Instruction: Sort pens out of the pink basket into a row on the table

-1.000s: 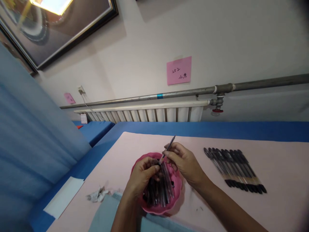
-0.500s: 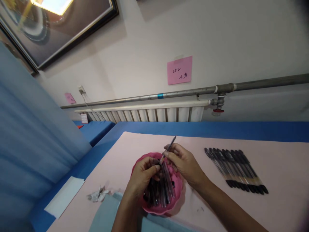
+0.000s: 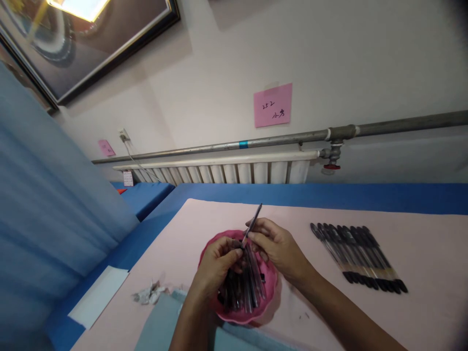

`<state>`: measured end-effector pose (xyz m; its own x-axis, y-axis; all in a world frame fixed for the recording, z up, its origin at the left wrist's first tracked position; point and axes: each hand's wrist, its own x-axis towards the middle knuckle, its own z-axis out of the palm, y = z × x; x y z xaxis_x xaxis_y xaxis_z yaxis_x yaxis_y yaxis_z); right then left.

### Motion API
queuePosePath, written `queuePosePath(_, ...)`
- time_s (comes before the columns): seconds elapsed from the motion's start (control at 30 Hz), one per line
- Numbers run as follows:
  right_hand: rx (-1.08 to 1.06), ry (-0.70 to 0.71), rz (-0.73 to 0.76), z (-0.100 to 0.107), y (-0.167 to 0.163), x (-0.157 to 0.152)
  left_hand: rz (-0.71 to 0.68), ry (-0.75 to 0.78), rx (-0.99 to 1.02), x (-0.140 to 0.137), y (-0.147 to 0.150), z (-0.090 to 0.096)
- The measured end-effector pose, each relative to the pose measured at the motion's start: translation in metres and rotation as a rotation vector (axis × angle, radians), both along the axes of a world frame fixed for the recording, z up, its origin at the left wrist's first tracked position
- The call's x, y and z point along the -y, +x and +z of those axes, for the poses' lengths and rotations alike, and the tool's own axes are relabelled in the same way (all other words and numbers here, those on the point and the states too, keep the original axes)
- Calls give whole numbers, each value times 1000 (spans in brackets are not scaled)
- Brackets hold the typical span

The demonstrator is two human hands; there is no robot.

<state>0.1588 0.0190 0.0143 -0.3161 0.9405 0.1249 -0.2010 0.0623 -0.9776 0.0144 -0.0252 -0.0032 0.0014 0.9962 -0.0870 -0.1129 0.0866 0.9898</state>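
A slim pen (image 3: 253, 222) slants upward with its dark pointed end at the top. My right hand (image 3: 280, 246) is closed on it, thumb and fingers pinching its middle. The pen's lower end reaches the fingertips of my left hand (image 3: 218, 261), which pinch a small black pen part, mostly hidden. Both hands are above a pink scalloped bowl (image 3: 269, 304). Inside the bowl lie several clear pen barrels (image 3: 252, 282) and small black parts, partly covered by my left hand.
To the right, a row of black-ended pens (image 3: 358, 258) lies side by side on the pink table cover (image 3: 310, 321). Crumpled scraps (image 3: 149, 294) and teal cloth (image 3: 159, 321) are at the left front. White paper (image 3: 98, 296) lies by the left edge. A radiator (image 3: 234, 173) stands behind.
The top of the pen has swung slightly left and down with my right fingers. My left hand keeps its place over the bowl.
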Motion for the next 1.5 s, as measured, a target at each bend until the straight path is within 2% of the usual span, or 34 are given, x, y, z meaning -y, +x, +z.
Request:
queuePosePath(0.2,47,39,-46,-3,0,-1,3,-5,-13,-1,0,0)
queuePosePath(0.63,5,-27,49,-3,-2,1,-19,-12,-31,0,-1,0)
queuePosePath(0.97,62,37,-27,-7,-3,1,-17,-11,-101,-1,3,-1)
queuePosePath(1.13,97,57,-74,-9,-5,1,13,39,-205,-3,3,-7)
queuePosePath(1.33,99,52,-134,-11,-7,1,106,179,-460,-2,8,-8)
queuePosePath(1.5,111,20,-169,-10,-8,2,173,173,-568,-1,11,-5)
